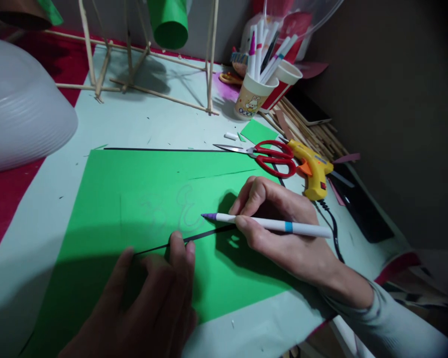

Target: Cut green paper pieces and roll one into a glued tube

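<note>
In my right hand (280, 223), closed in a writing grip, is a white marker (261, 223) with a purple tip and a blue band. Its tip points left, close to faint outlined shapes on a green sheet (97, 174); whether it touches the paper I cannot tell. My left hand (149, 293) rests on the same sheet, fingers spread, with fingertips at a dark slanting line (205, 233). Beyond the sheet's upper edge, red-handled scissors (274, 155) lie partly over it, with blades pointing left.
A yellow glue gun (313, 169) lies right of the scissors, its cord trailing toward my right wrist. Behind stand a paper cup (256, 99) of markers and a wooden stick frame (164, 94). A translucent white ribbed bowl (22, 109) is at left, a dark phone (362, 209) at right.
</note>
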The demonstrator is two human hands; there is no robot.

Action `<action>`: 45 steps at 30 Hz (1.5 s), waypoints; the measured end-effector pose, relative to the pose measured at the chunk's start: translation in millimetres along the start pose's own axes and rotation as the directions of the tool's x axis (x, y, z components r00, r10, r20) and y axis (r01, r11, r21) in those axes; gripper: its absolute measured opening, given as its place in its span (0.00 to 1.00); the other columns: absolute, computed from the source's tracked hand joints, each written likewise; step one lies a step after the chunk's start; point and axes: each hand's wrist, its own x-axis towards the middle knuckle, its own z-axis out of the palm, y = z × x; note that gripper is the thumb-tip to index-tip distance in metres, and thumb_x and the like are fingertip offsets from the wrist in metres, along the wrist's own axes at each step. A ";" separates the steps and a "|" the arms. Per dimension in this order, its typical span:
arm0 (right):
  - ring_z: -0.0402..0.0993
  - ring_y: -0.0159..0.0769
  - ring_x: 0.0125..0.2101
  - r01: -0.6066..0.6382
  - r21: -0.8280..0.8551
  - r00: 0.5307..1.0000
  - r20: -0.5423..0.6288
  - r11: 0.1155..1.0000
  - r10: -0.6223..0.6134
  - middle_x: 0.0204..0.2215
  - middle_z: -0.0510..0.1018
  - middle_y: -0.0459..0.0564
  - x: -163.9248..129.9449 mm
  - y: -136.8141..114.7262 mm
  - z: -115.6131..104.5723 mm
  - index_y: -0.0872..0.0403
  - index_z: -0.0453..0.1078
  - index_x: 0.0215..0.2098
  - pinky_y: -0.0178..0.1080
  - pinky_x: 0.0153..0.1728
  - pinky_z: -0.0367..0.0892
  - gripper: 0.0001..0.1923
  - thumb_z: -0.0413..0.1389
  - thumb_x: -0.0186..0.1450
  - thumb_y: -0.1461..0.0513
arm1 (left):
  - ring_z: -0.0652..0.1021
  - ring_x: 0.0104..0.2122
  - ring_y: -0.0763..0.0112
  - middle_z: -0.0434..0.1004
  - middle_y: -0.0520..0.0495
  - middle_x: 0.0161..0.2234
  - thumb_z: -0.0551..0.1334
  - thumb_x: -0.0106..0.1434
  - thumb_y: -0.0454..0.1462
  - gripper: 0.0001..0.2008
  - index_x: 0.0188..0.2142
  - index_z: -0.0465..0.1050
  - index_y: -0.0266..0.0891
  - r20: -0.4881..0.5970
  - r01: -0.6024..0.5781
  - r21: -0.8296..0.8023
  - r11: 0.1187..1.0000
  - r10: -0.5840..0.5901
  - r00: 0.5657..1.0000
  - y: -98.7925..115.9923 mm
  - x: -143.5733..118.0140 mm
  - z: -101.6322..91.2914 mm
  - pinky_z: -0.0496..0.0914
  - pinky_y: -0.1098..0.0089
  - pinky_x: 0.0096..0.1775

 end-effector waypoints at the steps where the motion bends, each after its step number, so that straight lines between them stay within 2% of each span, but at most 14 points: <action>1: 0.69 0.29 0.26 -0.006 0.006 1.000 -0.001 1.000 0.006 0.26 0.75 0.46 0.1 0.7 0.4 0.53 0.64 0.24 0.33 0.25 0.63 0.09 0.57 0.58 0.70 | 0.73 0.43 0.50 0.72 0.27 0.51 0.50 0.70 0.36 0.19 0.53 0.68 0.23 0.004 -0.003 0.005 1.000 0.003 1.000 -0.4 -0.3 0.2 0.68 0.47 0.45; 4: 0.68 0.30 0.26 -0.080 0.110 0.997 0.013 0.991 0.079 0.26 0.74 0.45 0.9 5.8 -1.1 0.54 0.65 0.25 0.34 0.26 0.62 0.08 0.58 0.58 0.69 | 0.73 0.43 0.51 0.73 0.27 0.51 0.49 0.70 0.35 0.19 0.54 0.67 0.23 0.039 -0.020 0.000 1.000 0.020 0.999 -2.4 -0.8 -0.3 0.67 0.47 0.46; 6: 0.66 0.30 0.26 -0.142 0.288 0.990 0.020 0.947 0.142 0.25 0.73 0.44 2.8 11.1 -4.4 0.54 0.65 0.25 0.34 0.25 0.60 0.08 0.58 0.58 0.69 | 0.74 0.42 0.52 0.73 0.27 0.52 0.47 0.71 0.34 0.19 0.55 0.66 0.23 0.079 -0.041 -0.017 0.999 0.042 0.996 -4.4 -0.8 -1.3 0.65 0.46 0.46; 9: 0.61 0.27 0.22 -0.170 0.597 0.973 -0.022 0.784 0.228 0.23 0.69 0.43 8.7 18.1 -10.9 0.54 0.65 0.23 0.33 0.24 0.55 0.08 0.56 0.58 0.69 | 0.74 0.44 0.52 0.73 0.28 0.53 0.46 0.72 0.35 0.20 0.54 0.67 0.24 0.101 -0.053 -0.017 0.998 0.055 0.993 -6.8 -1.3 -1.5 0.64 0.47 0.46; 12: 0.58 0.25 0.21 -0.124 0.734 0.947 -0.112 0.668 0.299 0.22 0.67 0.42 15.7 20.7 -15.4 0.55 0.66 0.22 0.32 0.23 0.53 0.08 0.56 0.58 0.69 | 0.73 0.46 0.52 0.74 0.30 0.54 0.47 0.72 0.38 0.21 0.54 0.69 0.26 0.031 -0.040 0.010 0.999 0.040 0.999 -6.0 -2.0 1.5 0.64 0.48 0.47; 15: 0.61 0.25 0.22 -0.076 0.725 0.929 -0.198 0.684 0.313 0.22 0.67 0.42 19.0 21.1 -15.1 0.55 0.67 0.23 0.31 0.24 0.56 0.08 0.59 0.58 0.68 | 0.73 0.43 0.53 0.75 0.32 0.53 0.46 0.72 0.39 0.22 0.53 0.71 0.28 -0.012 0.008 0.060 0.998 -0.007 1.000 -2.5 0.8 2.2 0.65 0.48 0.46; 19: 0.69 0.29 0.29 -0.025 0.627 0.927 -0.278 0.779 0.253 0.28 0.72 0.42 14.0 23.3 -11.4 0.52 0.69 0.29 0.32 0.30 0.62 0.04 0.60 0.59 0.65 | 0.75 0.38 0.56 0.78 0.34 0.50 0.46 0.71 0.38 0.22 0.51 0.75 0.31 0.072 0.050 0.129 0.990 -0.060 0.996 -0.5 9.0 -8.7 0.67 0.50 0.43; 23: 0.72 0.33 0.36 -0.062 0.462 0.956 -0.227 0.885 0.186 0.39 0.75 0.46 2.8 24.4 -12.7 0.51 0.70 0.38 0.37 0.40 0.66 0.05 0.60 0.63 0.61 | 0.76 0.44 0.57 0.77 0.37 0.52 0.50 0.70 0.34 0.18 0.52 0.75 0.33 0.029 0.020 0.154 0.988 -0.025 0.999 -3.7 11.0 -20.4 0.68 0.53 0.46; 28: 0.71 0.37 0.39 -0.086 0.274 0.980 -0.151 0.958 0.132 0.40 0.75 0.48 -8.7 19.5 -13.5 0.52 0.69 0.37 0.40 0.42 0.66 0.06 0.60 0.64 0.59 | 0.76 0.45 0.54 0.78 0.37 0.52 0.56 0.67 0.34 0.15 0.50 0.76 0.32 -0.030 0.114 0.107 0.988 -0.111 0.993 -1.6 10.6 -27.2 0.65 0.52 0.51; 30: 0.72 0.37 0.38 -0.097 0.251 0.982 -0.130 0.963 0.133 0.39 0.75 0.48 -10.8 18.1 -11.9 0.52 0.69 0.37 0.40 0.41 0.66 0.07 0.60 0.64 0.58 | 0.76 0.40 0.54 0.81 0.35 0.45 0.58 0.65 0.34 0.15 0.48 0.77 0.31 -0.012 0.161 0.106 0.981 -0.161 0.987 6.0 15.8 -32.7 0.65 0.51 0.49; 32: 0.72 0.37 0.38 -0.098 0.255 0.984 -0.122 0.962 0.132 0.39 0.75 0.48 -11.5 18.2 -10.9 0.51 0.69 0.37 0.40 0.41 0.66 0.06 0.59 0.65 0.58 | 0.75 0.32 0.60 0.82 0.41 0.34 0.58 0.63 0.33 0.12 0.43 0.79 0.34 0.045 0.176 0.042 0.984 -0.177 0.983 18.5 25.3 -39.6 0.66 0.55 0.44; 36: 0.72 0.35 0.38 -0.066 0.269 0.987 -0.126 0.961 0.103 0.39 0.75 0.47 -10.1 22.0 -12.1 0.51 0.69 0.37 0.39 0.42 0.65 0.05 0.58 0.66 0.59 | 0.68 0.22 0.68 0.72 0.52 0.20 0.60 0.62 0.31 0.11 0.22 0.72 0.41 0.055 0.038 -0.122 0.992 -0.032 0.998 53.9 54.8 -49.0 0.65 0.64 0.33; 41: 0.73 0.35 0.38 -0.062 0.282 0.990 -0.102 0.958 0.094 0.39 0.75 0.47 -7.8 26.2 -16.0 0.52 0.68 0.38 0.38 0.41 0.66 0.05 0.58 0.66 0.59 | 0.70 0.21 0.66 0.71 0.51 0.17 0.59 0.62 0.32 0.12 0.23 0.75 0.43 0.093 0.058 -0.060 0.996 -0.052 0.994 88.4 96.3 -44.6 0.68 0.57 0.47; 45: 0.73 0.36 0.39 -0.078 0.346 0.986 -0.111 0.935 0.124 0.38 0.75 0.47 -8.4 28.0 -17.7 0.52 0.68 0.38 0.39 0.44 0.67 0.06 0.57 0.67 0.58 | 0.74 0.23 0.63 0.76 0.46 0.20 0.57 0.63 0.36 0.13 0.26 0.78 0.39 0.191 0.103 -0.073 0.992 -0.088 0.978 82.8 115.3 -34.7 0.65 0.50 0.55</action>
